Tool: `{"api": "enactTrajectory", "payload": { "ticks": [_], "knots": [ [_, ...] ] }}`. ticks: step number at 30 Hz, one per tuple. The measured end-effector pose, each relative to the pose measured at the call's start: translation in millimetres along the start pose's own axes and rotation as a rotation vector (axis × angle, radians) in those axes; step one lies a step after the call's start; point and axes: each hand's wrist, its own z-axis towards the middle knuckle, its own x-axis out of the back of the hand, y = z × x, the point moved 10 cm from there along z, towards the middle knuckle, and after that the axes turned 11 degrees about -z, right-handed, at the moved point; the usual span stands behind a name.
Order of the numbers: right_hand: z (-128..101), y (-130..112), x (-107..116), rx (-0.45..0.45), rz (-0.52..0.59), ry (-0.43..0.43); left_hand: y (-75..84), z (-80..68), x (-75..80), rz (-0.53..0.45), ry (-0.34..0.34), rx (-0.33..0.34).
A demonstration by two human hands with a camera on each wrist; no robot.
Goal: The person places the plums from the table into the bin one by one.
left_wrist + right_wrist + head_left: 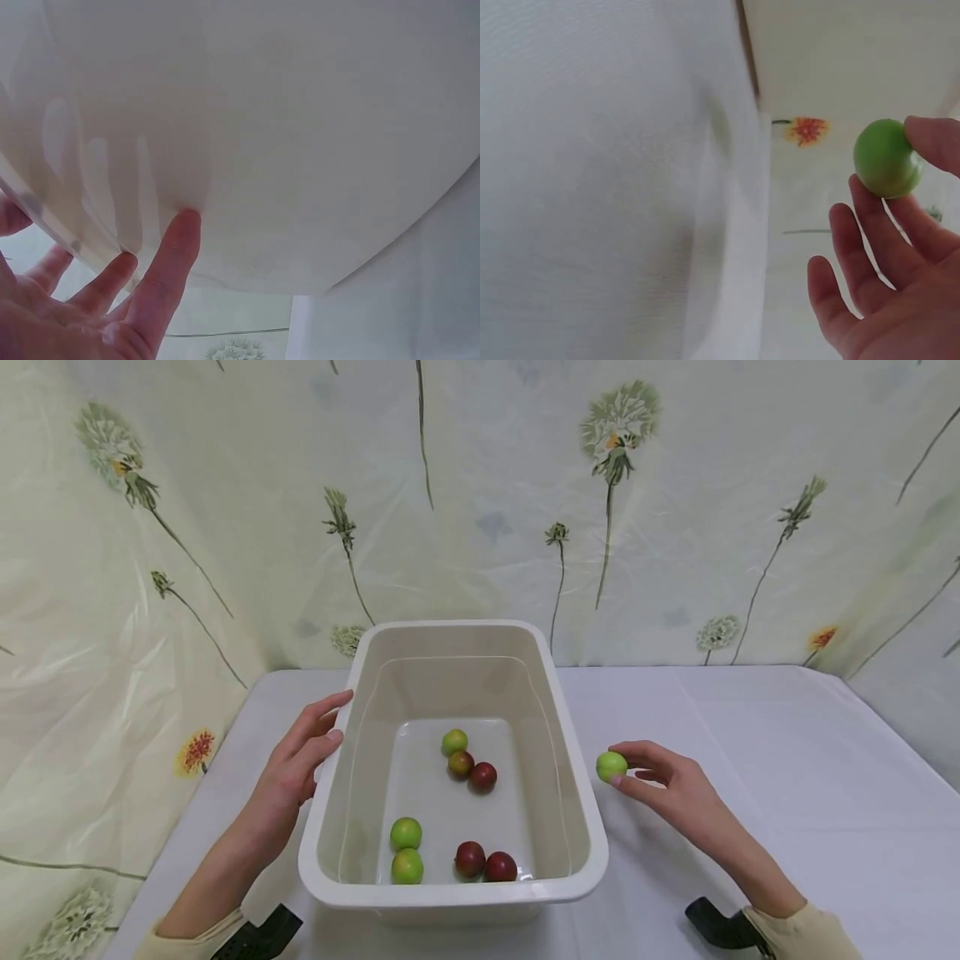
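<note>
A white cloth-covered table (750, 727) is bearing a cream rectangular plastic tub (577, 802) with seven small green and red fruits lying inside. The left hand (296, 768) is resting straight-fingered against its left wall. The right hand (667, 785) is pinching a small round green fruit (611, 766) just right of the tub.

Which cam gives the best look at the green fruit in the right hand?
Right wrist: the green fruit fills the frame, pinched by the right hand. Head view shows it small beside the tub. Left wrist misses it.
</note>
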Motion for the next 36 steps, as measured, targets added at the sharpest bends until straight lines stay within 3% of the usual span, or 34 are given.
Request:
{"api": "enactTrajectory", "payload": {
  "ticks": [6, 14, 36],
  "knots": [
    [2, -1, 3, -0.035, 0.013, -0.01, 1.0, -0.3, -0.5, -0.004, 0.001, 0.004],
    [6, -4, 10, -0.046, 0.09, 0.042, 3.3, -0.5, -1.2, 0.004, 0.008, 0.002],
    [23, -30, 27, 0.052, 0.22, 0.231, -1.4, 0.0, 1.2, 0.005, 0.01, -0.005]
  ]
}}
